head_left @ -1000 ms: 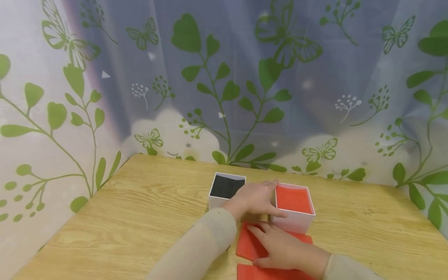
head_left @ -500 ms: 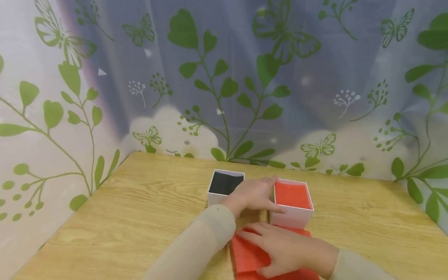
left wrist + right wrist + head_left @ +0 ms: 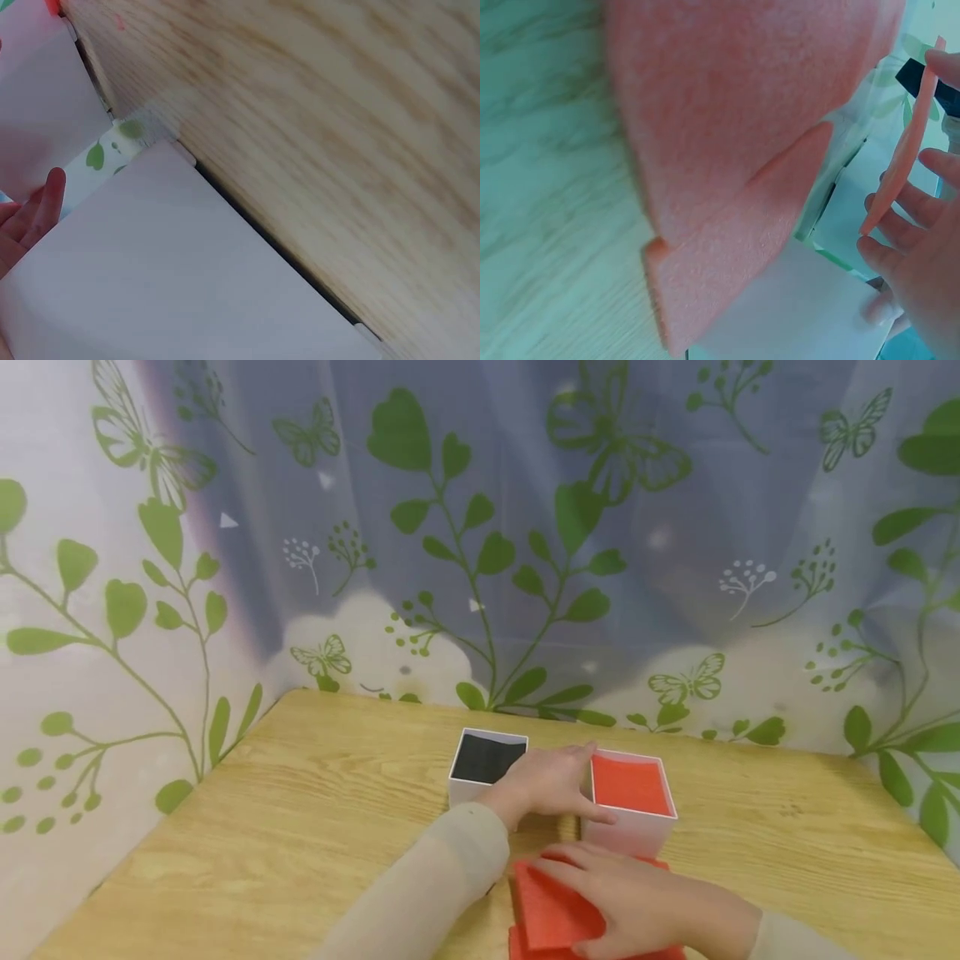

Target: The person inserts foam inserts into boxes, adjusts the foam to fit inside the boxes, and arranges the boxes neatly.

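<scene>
A curtain printed with green leaves and butterflies hung behind a wooden table. Near the middle of the table stood a white box with a red lining; everything else is placed from it. Just to its left, with a narrow gap between, stood a second white box with a black lining. The left hand lay across that gap, its thumb along the red box's near left corner and its fingers bent against the box's left wall, holding it. Directly in front of the red box, on the table's near side, lay a small stack of red foam sheets. The right hand rested on that stack, its fingers curled around the edge of the top sheet, which the right wrist view showed raised clear of the sheets below. The two hands were close together but not touching.
</scene>
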`<state>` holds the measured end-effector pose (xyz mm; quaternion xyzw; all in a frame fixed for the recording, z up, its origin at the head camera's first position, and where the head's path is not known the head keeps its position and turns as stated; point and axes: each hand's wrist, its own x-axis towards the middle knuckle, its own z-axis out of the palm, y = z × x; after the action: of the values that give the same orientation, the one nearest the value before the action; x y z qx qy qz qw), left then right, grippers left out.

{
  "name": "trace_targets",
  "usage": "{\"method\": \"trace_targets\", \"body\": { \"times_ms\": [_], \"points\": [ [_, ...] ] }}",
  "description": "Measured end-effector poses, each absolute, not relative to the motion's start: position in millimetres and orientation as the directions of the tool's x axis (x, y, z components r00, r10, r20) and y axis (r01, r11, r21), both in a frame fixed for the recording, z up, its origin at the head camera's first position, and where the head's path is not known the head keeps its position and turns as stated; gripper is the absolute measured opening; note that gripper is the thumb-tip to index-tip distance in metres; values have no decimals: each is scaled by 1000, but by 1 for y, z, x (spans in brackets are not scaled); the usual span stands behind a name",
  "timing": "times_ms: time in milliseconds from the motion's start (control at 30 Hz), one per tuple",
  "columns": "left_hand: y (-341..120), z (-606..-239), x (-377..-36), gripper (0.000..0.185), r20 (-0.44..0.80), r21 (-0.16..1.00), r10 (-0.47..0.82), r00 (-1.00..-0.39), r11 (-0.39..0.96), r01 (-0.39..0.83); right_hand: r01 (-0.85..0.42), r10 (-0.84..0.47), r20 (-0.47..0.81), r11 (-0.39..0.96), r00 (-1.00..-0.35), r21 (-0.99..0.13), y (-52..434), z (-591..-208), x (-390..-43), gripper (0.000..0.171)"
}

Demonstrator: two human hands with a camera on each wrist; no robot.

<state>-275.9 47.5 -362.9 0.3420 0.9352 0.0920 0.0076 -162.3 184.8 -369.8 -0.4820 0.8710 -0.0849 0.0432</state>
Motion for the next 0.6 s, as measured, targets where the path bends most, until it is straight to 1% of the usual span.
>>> {"method": "trace_targets", "body": {
  "times_ms": [167, 367, 500, 600],
  "points": [
    [49, -360, -274, 105, 51, 185, 638, -769, 750, 635, -801, -819, -9, 563, -574, -204, 193, -368, -161, 74],
    [48, -361, -273, 104, 50, 195, 630, -775, 755, 626, -812, -825, 19, 552, -565, -190, 205, -370, -159, 73],
    [47, -363, -274, 103, 64, 198, 628, -775, 753, 627, -784, -805, 17, 572, -593, -242, 213, -369, -159, 72],
    [47, -362, -274, 102, 75, 205, 629, -774, 750, 629, -777, -795, 35, 581, -606, -243, 221, -367, -158, 72]
  ]
}}
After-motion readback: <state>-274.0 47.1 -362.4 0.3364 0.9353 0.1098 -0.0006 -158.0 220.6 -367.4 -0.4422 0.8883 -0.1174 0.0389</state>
